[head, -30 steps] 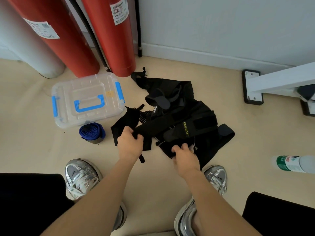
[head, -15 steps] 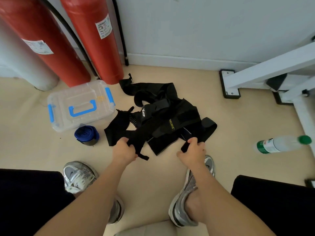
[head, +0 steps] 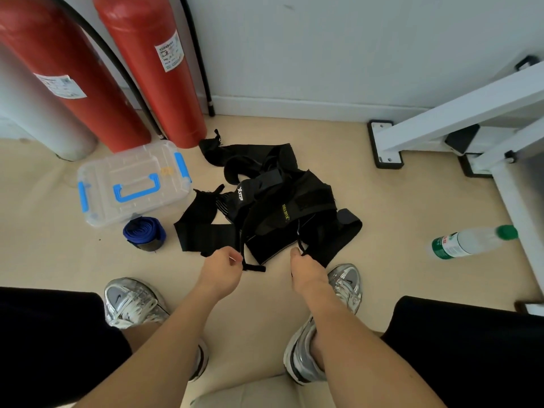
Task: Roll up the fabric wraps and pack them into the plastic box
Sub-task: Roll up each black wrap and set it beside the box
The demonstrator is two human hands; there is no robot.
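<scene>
Black fabric wraps [head: 282, 207], heaped at 12 o'clock, lidded plastic box [head: 132, 184] at 10: our left hand [head: 222, 270] and right hand [head: 307, 275] have drawn back to the heap's near edge, each pinching it there; untangling, we judge, with rolling pending.

At 12 o'clock the black wraps [head: 279, 207] overlap so heavily that you cannot count them. Your left hand [head: 222, 267] and right hand [head: 306, 272] hide their own fingertips where they pinch the thin straps. At 10 and 11 o'clock the red cylinders [head: 153, 69] run off the top edge, their label print too small to read; at 2 o'clock the white frame [head: 459, 113] is cut by the right edge, and the bottle [head: 468, 241] at 3 o'clock is blurred.
</scene>
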